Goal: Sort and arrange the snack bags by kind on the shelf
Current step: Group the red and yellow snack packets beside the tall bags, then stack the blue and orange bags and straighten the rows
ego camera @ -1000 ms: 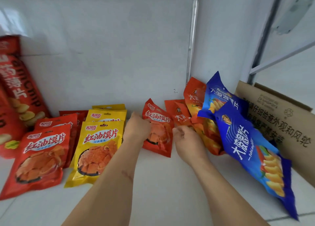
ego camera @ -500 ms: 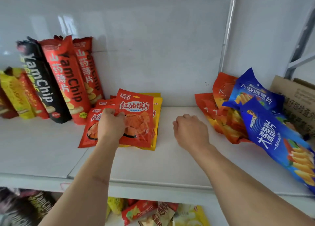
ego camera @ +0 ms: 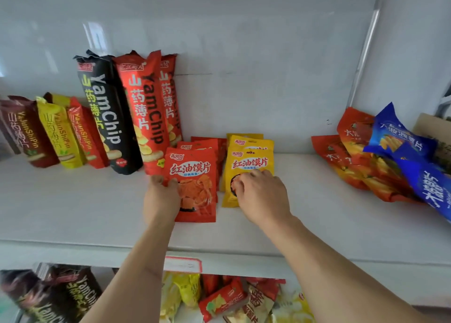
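The left hand (ego camera: 161, 200) pinches the lower left edge of the front red pouch (ego camera: 195, 183), fingers curled over it, thumb side behind — more red pouches stack just beyond its fingertips. The right hand (ego camera: 262, 196) lies on the front yellow pouch (ego camera: 251, 164), fingers bent and pressing its lower half; whether they grip it I cannot tell. Both pouches rest on the white shelf (ego camera: 73, 213), tall YamChip bags (ego camera: 144, 108) leaning left of the fingers, blue and red chip bags (ego camera: 400, 142) well off right.
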{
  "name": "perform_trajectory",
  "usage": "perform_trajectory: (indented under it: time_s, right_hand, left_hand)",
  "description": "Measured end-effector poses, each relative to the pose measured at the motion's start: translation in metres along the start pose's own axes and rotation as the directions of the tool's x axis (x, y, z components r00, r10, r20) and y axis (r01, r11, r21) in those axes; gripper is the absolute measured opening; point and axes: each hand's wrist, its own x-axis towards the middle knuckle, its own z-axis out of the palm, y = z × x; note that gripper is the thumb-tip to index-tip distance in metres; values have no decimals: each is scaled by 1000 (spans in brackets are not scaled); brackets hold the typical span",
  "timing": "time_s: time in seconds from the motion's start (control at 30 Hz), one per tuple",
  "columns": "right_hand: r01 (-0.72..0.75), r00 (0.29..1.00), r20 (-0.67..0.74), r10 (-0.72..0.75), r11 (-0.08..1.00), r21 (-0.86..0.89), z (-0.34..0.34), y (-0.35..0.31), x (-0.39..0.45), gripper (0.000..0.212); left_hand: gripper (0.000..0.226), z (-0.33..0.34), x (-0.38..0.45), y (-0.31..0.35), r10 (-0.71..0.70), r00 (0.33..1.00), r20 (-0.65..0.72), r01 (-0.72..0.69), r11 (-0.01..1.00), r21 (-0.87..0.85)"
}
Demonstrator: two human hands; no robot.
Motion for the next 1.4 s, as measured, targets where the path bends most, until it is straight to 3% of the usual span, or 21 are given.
perform_trajectory:
  time_s: [0.13, 0.23, 0.3, 0.4, 0.53, 0.63, 0.7, 0.83, 1.0, 1.07, 1.13, 1.2, 1.27, 1.4]
  right_hand:
    - [-23, 999, -50, 22, 1000, -13, 8, -27, -6, 33]
    - [-10, 1000, 11, 11, 999, -41, 8, -42, -10, 35]
    - [2, 1000, 31, 0, 999, -53, 7, -45, -13, 34]
    - [7, 1000, -14, -9, 995, -99, 6, -44, -17, 24]
    - [-27, 997, -81, 14, 987, -158, -1, -24, -25, 9]
    - [-65, 996, -80, 50, 979, -194, -14, 2, -33, 17]
    - [-111, 991, -96, 94, 974, -197, -27, 27, -40, 22]
    - [-160, 974, -186, 129, 974, -163, -55, 87, -52, 21]
    - [-287, 925, -289, 247, 952, -108, -84, 168, -63, 20]
    - [-350, 893, -308, 326, 937, -23, -93, 204, -70, 22]
    - [-425, 858, -287, 426, 903, 69, -100, 244, -77, 28]
    - [-508, 810, -229, 540, 841, 187, -106, 282, -83, 36]
    - [-558, 771, -156, 617, 773, 303, -106, 315, -86, 43]
    - [-673, 730, 74, 680, 695, 252, -96, 361, -91, 57]
  left_hand:
    - [34, -1, 11, -13, 9, 998, 65, -11, 1000, 24]
    - [38, -1, 16, -16, 28, 994, 110, -32, 999, 38]
    - [45, -3, 17, -16, 73, 994, 79, -83, 986, 143]
    - [46, -8, 9, -13, 274, 961, -28, -242, 888, 390]
    - [35, 6, -7, 2, 570, 821, -3, -511, 739, 440]
    - [27, 28, -28, 19, 741, 670, 42, -686, 597, 415]
    - [26, 48, -46, 33, 807, 583, 93, -771, 514, 377]
    - [30, 97, -89, 56, 853, 484, 193, -860, 424, 283]
    - [34, 167, -147, 89, 867, 435, 244, -900, 424, 102]
    - [38, 192, -172, 104, 854, 453, 255, -889, 456, 51]
    - [44, 210, -197, 123, 788, 520, 329, -832, 555, -13]
    - [51, 225, -219, 141, 648, 575, 499, -751, 660, 8]
    - [60, 239, -239, 154, 526, 580, 621, -732, 672, 114]
    - [70, 260, -270, 166, 386, 593, 707, -712, 661, 237]
